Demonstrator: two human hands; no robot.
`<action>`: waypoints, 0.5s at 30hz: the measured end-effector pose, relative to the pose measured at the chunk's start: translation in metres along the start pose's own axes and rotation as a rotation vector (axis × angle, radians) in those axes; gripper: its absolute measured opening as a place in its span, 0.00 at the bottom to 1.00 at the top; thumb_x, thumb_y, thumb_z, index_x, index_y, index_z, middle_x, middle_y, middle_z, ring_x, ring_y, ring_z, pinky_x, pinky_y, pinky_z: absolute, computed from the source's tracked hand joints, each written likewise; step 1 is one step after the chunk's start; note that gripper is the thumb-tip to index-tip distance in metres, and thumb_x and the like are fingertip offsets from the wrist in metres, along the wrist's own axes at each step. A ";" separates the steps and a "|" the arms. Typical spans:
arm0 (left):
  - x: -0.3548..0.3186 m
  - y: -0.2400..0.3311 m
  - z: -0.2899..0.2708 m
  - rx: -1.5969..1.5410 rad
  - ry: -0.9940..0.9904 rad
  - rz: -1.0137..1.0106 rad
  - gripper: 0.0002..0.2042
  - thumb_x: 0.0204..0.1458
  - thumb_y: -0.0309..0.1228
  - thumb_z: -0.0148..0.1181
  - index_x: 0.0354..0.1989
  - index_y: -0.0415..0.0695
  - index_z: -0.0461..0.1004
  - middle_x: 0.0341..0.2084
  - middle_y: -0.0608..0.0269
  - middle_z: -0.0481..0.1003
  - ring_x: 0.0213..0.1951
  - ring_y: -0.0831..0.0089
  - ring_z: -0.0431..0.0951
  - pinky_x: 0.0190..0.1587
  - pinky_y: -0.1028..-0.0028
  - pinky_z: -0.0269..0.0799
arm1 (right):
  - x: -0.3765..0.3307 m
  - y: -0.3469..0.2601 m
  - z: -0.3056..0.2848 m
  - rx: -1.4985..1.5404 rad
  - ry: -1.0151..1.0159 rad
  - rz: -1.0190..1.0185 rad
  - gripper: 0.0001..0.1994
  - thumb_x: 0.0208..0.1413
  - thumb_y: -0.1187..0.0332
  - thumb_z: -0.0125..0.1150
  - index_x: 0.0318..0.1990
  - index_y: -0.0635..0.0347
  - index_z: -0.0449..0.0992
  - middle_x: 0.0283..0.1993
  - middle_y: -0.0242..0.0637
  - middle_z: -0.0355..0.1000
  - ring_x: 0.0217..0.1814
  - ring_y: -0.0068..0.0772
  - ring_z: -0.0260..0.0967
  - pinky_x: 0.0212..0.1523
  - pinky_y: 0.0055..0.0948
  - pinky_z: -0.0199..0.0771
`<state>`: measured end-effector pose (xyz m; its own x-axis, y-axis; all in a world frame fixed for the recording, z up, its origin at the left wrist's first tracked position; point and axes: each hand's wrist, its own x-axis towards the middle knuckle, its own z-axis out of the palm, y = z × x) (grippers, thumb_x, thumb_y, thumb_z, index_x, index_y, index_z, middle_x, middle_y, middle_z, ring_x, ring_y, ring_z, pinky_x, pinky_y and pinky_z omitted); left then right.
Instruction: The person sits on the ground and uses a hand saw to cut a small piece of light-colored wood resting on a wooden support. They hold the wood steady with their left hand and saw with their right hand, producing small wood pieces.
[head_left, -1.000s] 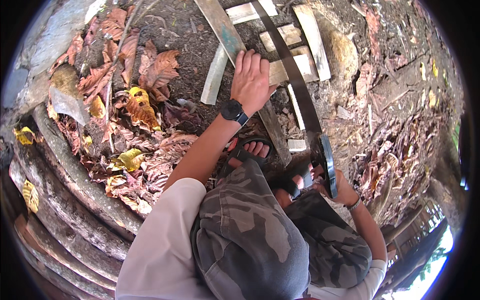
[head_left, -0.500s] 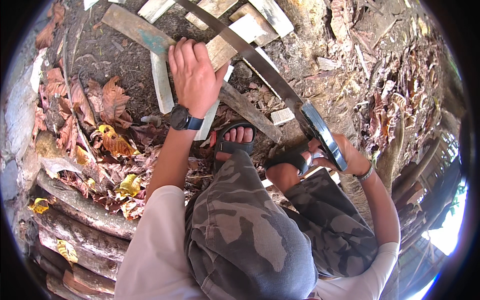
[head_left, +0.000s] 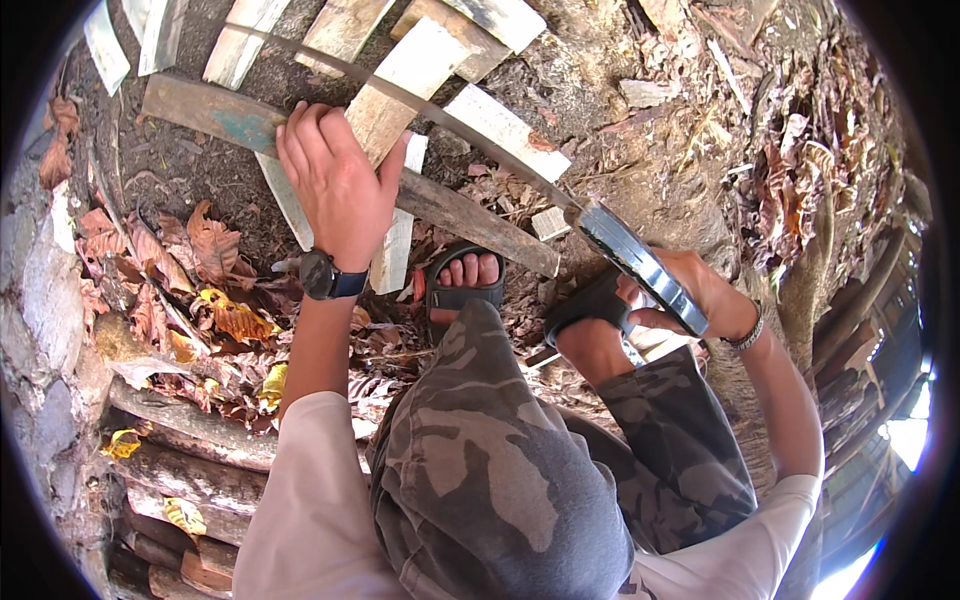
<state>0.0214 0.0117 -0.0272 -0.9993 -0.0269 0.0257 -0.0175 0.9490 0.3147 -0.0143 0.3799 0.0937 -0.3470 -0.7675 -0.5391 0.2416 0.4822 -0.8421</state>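
Observation:
My left hand [head_left: 340,185], wearing a dark watch, is closed around a short pale wooden piece [head_left: 410,85] between thumb and fingers. Its fingers also rest on a long weathered board [head_left: 470,222] with a teal paint patch, which passes under the hand. In my right hand [head_left: 685,290] is the black handle [head_left: 640,262] of a handsaw. The long dark saw blade [head_left: 480,142] runs up and left, crossing the short piece just beyond my left hand. Whether its teeth are in the wood cannot be made out.
Several cut wooden pieces [head_left: 510,130] lie on the soil around the board. Both sandalled feet are close by, the left sandal [head_left: 465,290] near the board's end. Dry leaves [head_left: 215,245] spread at left, above stacked logs [head_left: 190,475]. A wooden chip [head_left: 549,223] sits near the saw handle.
The view has shifted, with the boards now further left. The saw has tilted, its blade now looking narrower and more edge-on. Both hands keep their holds.

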 end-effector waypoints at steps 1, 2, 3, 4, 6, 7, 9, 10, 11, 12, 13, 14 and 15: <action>0.000 0.000 0.000 0.001 -0.014 0.008 0.31 0.52 0.45 0.70 0.50 0.30 0.67 0.50 0.40 0.67 0.60 0.41 0.64 0.67 0.40 0.54 | -0.001 0.002 -0.001 0.008 0.001 -0.005 0.13 0.53 0.68 0.74 0.42 0.61 0.77 0.37 0.41 0.77 0.39 0.47 0.76 0.42 0.44 0.73; 0.000 0.000 0.001 0.014 -0.013 0.020 0.31 0.52 0.46 0.70 0.50 0.30 0.67 0.50 0.39 0.67 0.60 0.41 0.64 0.67 0.40 0.54 | -0.002 0.004 0.000 0.019 0.001 -0.014 0.13 0.53 0.68 0.74 0.42 0.62 0.77 0.37 0.41 0.77 0.39 0.47 0.76 0.41 0.44 0.73; 0.000 0.001 0.002 0.027 -0.011 0.032 0.31 0.52 0.46 0.69 0.50 0.29 0.67 0.50 0.39 0.66 0.60 0.41 0.64 0.67 0.41 0.54 | -0.004 0.007 0.003 0.025 0.025 -0.009 0.14 0.53 0.68 0.74 0.43 0.62 0.77 0.35 0.42 0.75 0.37 0.49 0.74 0.40 0.44 0.72; 0.000 0.001 0.002 0.040 -0.010 0.043 0.31 0.53 0.47 0.69 0.50 0.29 0.67 0.50 0.39 0.66 0.60 0.41 0.64 0.67 0.41 0.54 | -0.004 0.009 0.006 0.009 0.024 -0.013 0.14 0.52 0.68 0.74 0.42 0.63 0.77 0.34 0.43 0.74 0.36 0.49 0.73 0.39 0.44 0.71; 0.000 0.000 0.003 0.053 -0.024 0.050 0.32 0.54 0.48 0.68 0.51 0.29 0.66 0.50 0.39 0.66 0.59 0.41 0.64 0.67 0.41 0.54 | -0.006 0.011 0.005 -0.036 0.023 -0.012 0.14 0.52 0.67 0.73 0.41 0.63 0.75 0.32 0.44 0.71 0.34 0.51 0.72 0.37 0.44 0.69; -0.001 0.000 0.003 0.055 -0.024 0.057 0.32 0.54 0.48 0.67 0.51 0.29 0.66 0.50 0.39 0.66 0.59 0.41 0.64 0.67 0.42 0.55 | -0.005 0.009 0.005 -0.025 0.010 0.022 0.13 0.53 0.70 0.73 0.43 0.60 0.77 0.37 0.41 0.76 0.38 0.45 0.77 0.38 0.42 0.74; -0.001 0.000 0.001 0.058 -0.024 0.064 0.32 0.55 0.48 0.67 0.51 0.28 0.66 0.50 0.39 0.66 0.59 0.41 0.64 0.66 0.43 0.55 | -0.007 0.012 0.004 -0.045 0.008 0.004 0.12 0.54 0.70 0.73 0.43 0.60 0.77 0.37 0.41 0.76 0.37 0.46 0.77 0.37 0.42 0.74; 0.000 0.002 0.001 0.056 -0.029 0.067 0.32 0.55 0.48 0.67 0.51 0.29 0.66 0.50 0.39 0.66 0.59 0.41 0.64 0.66 0.43 0.55 | -0.008 0.012 0.005 -0.056 0.005 -0.005 0.12 0.54 0.70 0.73 0.43 0.60 0.77 0.36 0.41 0.76 0.37 0.46 0.76 0.37 0.42 0.74; 0.000 0.002 0.000 0.058 -0.033 0.065 0.32 0.55 0.48 0.67 0.51 0.29 0.66 0.50 0.39 0.66 0.59 0.41 0.64 0.66 0.43 0.55 | -0.009 0.012 0.006 -0.050 0.004 0.020 0.12 0.54 0.70 0.73 0.43 0.61 0.77 0.37 0.41 0.75 0.37 0.46 0.76 0.36 0.42 0.73; 0.000 0.002 0.000 0.061 -0.037 0.063 0.32 0.55 0.48 0.67 0.51 0.29 0.66 0.50 0.39 0.66 0.59 0.41 0.64 0.66 0.43 0.55 | -0.009 0.012 0.006 -0.047 0.008 0.020 0.12 0.54 0.70 0.73 0.43 0.61 0.77 0.37 0.41 0.75 0.37 0.46 0.76 0.36 0.42 0.73; 0.000 0.001 0.000 0.058 -0.033 0.064 0.32 0.55 0.48 0.67 0.50 0.29 0.66 0.51 0.39 0.66 0.59 0.41 0.64 0.66 0.43 0.55 | -0.009 0.012 0.007 -0.044 0.011 0.020 0.12 0.54 0.70 0.73 0.43 0.61 0.77 0.37 0.41 0.75 0.37 0.46 0.76 0.36 0.42 0.73; 0.001 0.000 0.000 0.054 -0.027 0.064 0.31 0.55 0.49 0.67 0.50 0.29 0.66 0.51 0.39 0.66 0.59 0.41 0.64 0.67 0.43 0.55 | -0.009 0.011 0.007 -0.045 0.013 0.020 0.12 0.55 0.70 0.73 0.43 0.61 0.77 0.37 0.42 0.75 0.37 0.46 0.76 0.36 0.42 0.73; 0.001 0.000 0.001 0.050 -0.020 0.064 0.31 0.55 0.49 0.67 0.50 0.29 0.66 0.51 0.40 0.66 0.59 0.41 0.64 0.67 0.43 0.55 | -0.009 0.011 0.006 -0.047 0.012 0.021 0.12 0.55 0.70 0.73 0.43 0.61 0.77 0.37 0.42 0.75 0.37 0.46 0.76 0.36 0.42 0.73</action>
<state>0.0205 0.0121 -0.0281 -0.9989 0.0398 0.0248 0.0450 0.9632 0.2651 -0.0026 0.3894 0.0899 -0.3529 -0.7523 -0.5564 0.2057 0.5177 -0.8304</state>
